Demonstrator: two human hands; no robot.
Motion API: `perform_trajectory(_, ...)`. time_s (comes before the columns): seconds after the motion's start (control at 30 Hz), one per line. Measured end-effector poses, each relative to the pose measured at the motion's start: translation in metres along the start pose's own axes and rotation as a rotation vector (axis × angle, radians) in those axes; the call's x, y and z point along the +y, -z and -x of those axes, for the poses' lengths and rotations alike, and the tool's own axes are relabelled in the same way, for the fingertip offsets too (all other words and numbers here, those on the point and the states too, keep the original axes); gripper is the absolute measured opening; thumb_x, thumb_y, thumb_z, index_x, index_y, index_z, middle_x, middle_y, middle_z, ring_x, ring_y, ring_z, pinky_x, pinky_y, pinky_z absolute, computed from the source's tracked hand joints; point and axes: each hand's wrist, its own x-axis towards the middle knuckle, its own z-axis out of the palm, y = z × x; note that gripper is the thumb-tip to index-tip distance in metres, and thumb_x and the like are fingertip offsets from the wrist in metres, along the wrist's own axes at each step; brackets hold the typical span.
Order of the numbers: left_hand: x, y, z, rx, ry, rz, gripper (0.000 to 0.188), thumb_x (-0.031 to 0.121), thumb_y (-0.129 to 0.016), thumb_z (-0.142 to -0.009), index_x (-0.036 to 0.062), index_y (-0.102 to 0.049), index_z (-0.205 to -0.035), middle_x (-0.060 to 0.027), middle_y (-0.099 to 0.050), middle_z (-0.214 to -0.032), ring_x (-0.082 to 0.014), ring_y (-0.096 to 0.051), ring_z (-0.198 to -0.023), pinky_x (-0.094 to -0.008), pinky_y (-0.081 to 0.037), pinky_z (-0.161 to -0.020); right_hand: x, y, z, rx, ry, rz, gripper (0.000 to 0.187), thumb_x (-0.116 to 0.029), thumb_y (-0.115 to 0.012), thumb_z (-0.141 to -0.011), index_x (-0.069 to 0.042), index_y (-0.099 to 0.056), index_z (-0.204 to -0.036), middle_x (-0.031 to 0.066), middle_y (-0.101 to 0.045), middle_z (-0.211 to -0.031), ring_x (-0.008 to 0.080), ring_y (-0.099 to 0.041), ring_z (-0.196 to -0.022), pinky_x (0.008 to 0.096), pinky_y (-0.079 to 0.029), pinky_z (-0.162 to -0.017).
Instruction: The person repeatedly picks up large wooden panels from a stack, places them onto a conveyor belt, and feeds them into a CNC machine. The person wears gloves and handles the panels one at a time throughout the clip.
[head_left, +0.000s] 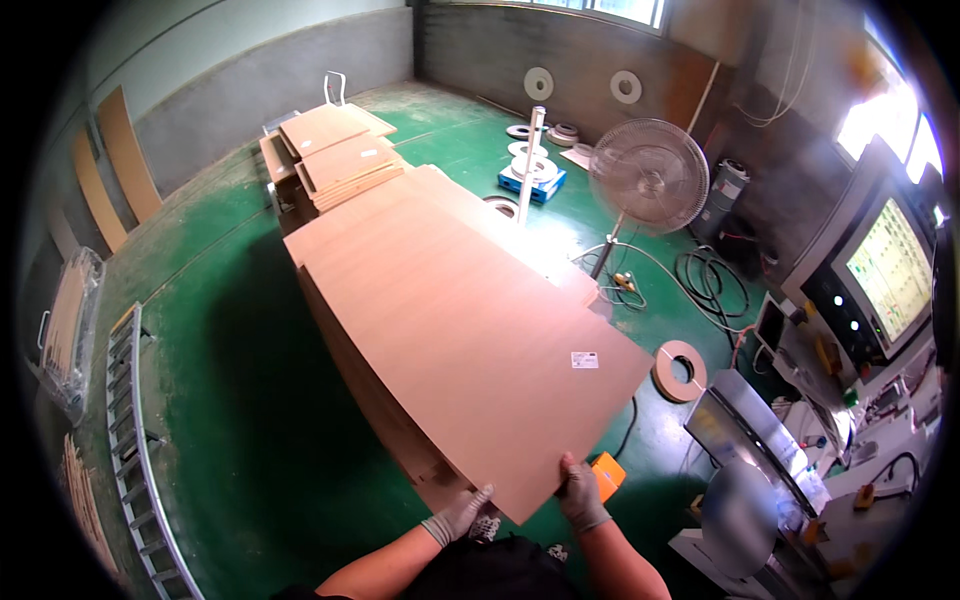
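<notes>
A large tan wooden panel (450, 340) with a small white label (585, 360) stretches away from me, its near corner turned toward my body. My left hand (460, 514), in a pale work glove, grips its near left edge with the thumb on top. On the near right edge my right hand (581, 494), gloved as well, holds the panel the same way. The fingers of both hands are hidden below it. More panels (385, 430) lie stacked underneath, slightly out of line with the top one.
Farther back stand smaller board stacks (350, 165). A pedestal fan (650, 178) and a roll of edge banding (680, 371) are to the right, near a machine with a lit screen (888, 270). An orange box (607, 476) sits by my right hand. At left lies a metal roller rack (140, 450).
</notes>
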Motion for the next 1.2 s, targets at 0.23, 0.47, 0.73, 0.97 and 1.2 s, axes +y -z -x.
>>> perform_trajectory(0.23, 0.037, 0.075, -0.061, 0.215, -0.159, 0.399, 0.045, 0.029, -0.063, -0.102, -0.0003, -0.059, -0.136, -0.0145, -0.069, -0.127, -0.0302, -0.067, -0.117, -0.0456, -0.055, -0.104, -0.15, 0.074, 0.137, 0.13, 0.108, 0.346, 0.044, -0.032, -0.05, -0.106, 0.003, -0.063, -0.128, 0.0104, -0.071, -0.12, 0.022, -0.069, -0.105, 0.0359, -0.054, -0.092)
perform_trajectory(0.47, 0.047, 0.143, -0.113, 0.303, -0.174, 0.682, 0.029, 0.02, -0.064, -0.091, 0.0036, -0.067, -0.115, -0.0108, -0.07, -0.114, -0.029, -0.067, -0.109, -0.046, -0.053, -0.102, -0.211, 0.251, 0.283, 0.331, -0.092, -0.062, 0.052, -0.024, -0.058, -0.095, 0.001, -0.056, -0.14, 0.0167, -0.065, -0.137, 0.0351, -0.06, -0.127, 0.051, -0.045, -0.113)
perform_trajectory(0.73, 0.014, 0.021, -0.112, 0.156, 0.109, 0.631, 0.036, 0.011, -0.06, -0.07, 0.0041, -0.069, -0.104, -0.0106, -0.073, -0.112, -0.0345, -0.069, -0.11, -0.0547, -0.054, -0.102, -0.158, 0.311, 0.414, 1.089, 0.407, 0.265, 0.045, -0.035, -0.05, -0.104, 0.002, -0.067, -0.123, 0.0084, -0.069, -0.12, 0.0218, -0.065, -0.109, 0.0364, -0.051, -0.096)
perform_trajectory(0.97, -0.019, -0.062, -0.15, -0.13, 0.518, 0.452, 0.031, 0.01, -0.061, -0.068, 0.0031, -0.067, -0.097, -0.0128, -0.073, -0.101, -0.0364, -0.069, -0.103, -0.0539, -0.054, -0.103, -0.015, 0.294, 0.541, 1.385, 0.611, -0.377, 0.045, -0.036, -0.048, -0.107, 0.001, -0.068, -0.123, 0.0118, -0.071, -0.119, 0.0259, -0.071, -0.101, 0.0395, -0.057, -0.09)
perform_trajectory(1.2, -0.042, -0.175, -0.188, -0.361, 0.785, 0.139, 0.028, 0.011, -0.06, -0.072, 0.0003, -0.067, -0.097, -0.0156, -0.073, -0.105, -0.0371, -0.069, -0.104, -0.0582, -0.049, -0.107, 0.168, 0.194, 0.628, 1.922, 0.492, -0.513, 0.052, -0.038, -0.052, -0.105, 0.001, -0.049, -0.139, 0.0131, -0.052, -0.137, 0.0264, -0.054, -0.121, 0.038, -0.043, -0.103)
